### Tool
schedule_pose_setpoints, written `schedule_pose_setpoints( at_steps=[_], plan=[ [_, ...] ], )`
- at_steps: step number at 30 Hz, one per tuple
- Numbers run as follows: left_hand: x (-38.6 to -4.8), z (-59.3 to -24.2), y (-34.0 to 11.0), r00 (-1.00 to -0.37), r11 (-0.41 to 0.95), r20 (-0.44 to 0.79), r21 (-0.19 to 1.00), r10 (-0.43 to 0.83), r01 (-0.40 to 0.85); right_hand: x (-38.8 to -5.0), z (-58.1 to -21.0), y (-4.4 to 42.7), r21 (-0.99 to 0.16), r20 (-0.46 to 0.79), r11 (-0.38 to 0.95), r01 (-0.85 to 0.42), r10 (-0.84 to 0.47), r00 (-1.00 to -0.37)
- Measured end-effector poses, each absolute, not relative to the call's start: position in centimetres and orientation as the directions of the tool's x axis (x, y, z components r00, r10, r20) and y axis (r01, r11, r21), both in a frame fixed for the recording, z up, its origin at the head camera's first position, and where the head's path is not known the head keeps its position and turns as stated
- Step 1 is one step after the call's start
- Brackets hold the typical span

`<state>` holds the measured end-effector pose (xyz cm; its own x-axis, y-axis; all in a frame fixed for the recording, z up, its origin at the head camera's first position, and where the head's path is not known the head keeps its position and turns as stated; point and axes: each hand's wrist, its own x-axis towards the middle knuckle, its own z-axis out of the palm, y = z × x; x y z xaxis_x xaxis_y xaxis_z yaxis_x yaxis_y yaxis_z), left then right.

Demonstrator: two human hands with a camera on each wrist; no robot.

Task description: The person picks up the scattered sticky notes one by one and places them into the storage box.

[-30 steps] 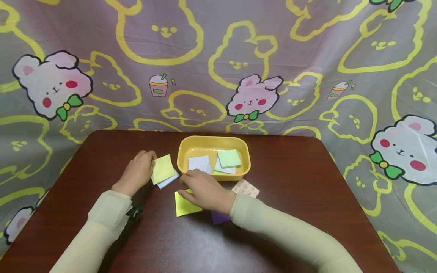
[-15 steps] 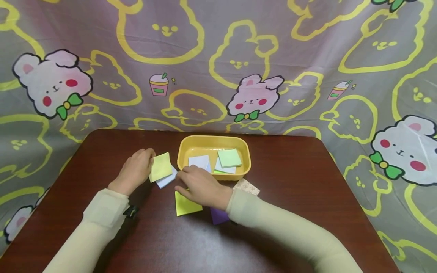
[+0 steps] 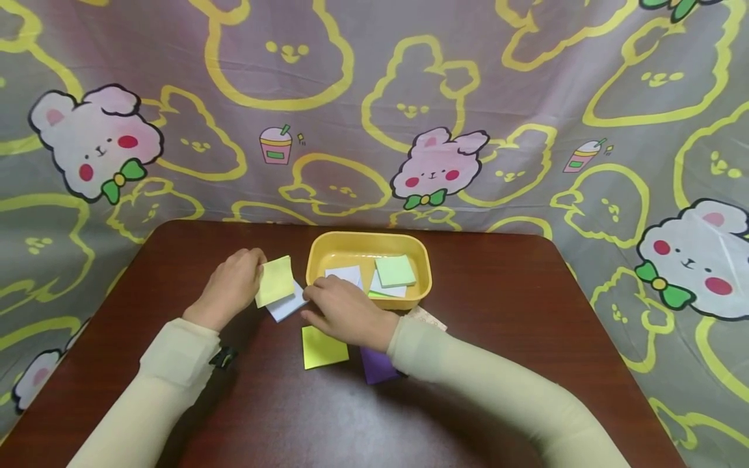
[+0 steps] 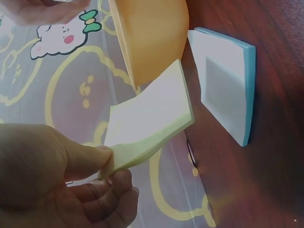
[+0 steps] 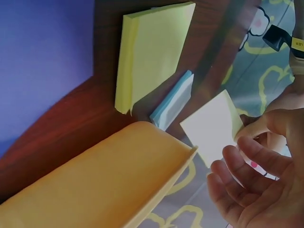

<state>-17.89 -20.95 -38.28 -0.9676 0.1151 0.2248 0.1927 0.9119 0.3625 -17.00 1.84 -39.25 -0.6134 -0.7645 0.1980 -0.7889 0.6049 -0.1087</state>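
Note:
My left hand (image 3: 228, 289) pinches a pale yellow sticky pad (image 3: 276, 281) by its edge; the left wrist view shows the thumb and fingers on this pad (image 4: 152, 114). Behind it, a light blue pad (image 3: 288, 304) with a white top lies on the table left of the yellow box (image 3: 426, 260). The right hand (image 3: 351, 315) hovers at the box's front left corner, close to the blue pad. In the right wrist view, that hand (image 5: 256, 185) has loosely bent fingers with nothing between them.
Bright yellow (image 3: 324, 349) and purple (image 3: 377, 367) pads lie in front of the box, beside a patterned pad (image 3: 430, 318) partly covered by the right sleeve. Inside the box are whitish (image 3: 345, 275) and light green (image 3: 394, 270) pads. A printed curtain (image 3: 339, 130) hangs behind.
The left hand has moved slightly up and left with the pale yellow pad, uncovering more of the blue pad. The right hand has moved slightly away from the table's front, over the box's near edge.

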Motion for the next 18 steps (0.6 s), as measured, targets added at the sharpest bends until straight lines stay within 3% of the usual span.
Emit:
schedule_pose_setpoints(
  at_steps=[18],
  plan=[
    [-17.93,-37.40,-20.54,-0.954,0.908,0.273,0.356,0.126,0.222,-17.82,-38.92,1.32,-0.111,0.203,0.625,-0.773,-0.747,-0.633]
  ],
)
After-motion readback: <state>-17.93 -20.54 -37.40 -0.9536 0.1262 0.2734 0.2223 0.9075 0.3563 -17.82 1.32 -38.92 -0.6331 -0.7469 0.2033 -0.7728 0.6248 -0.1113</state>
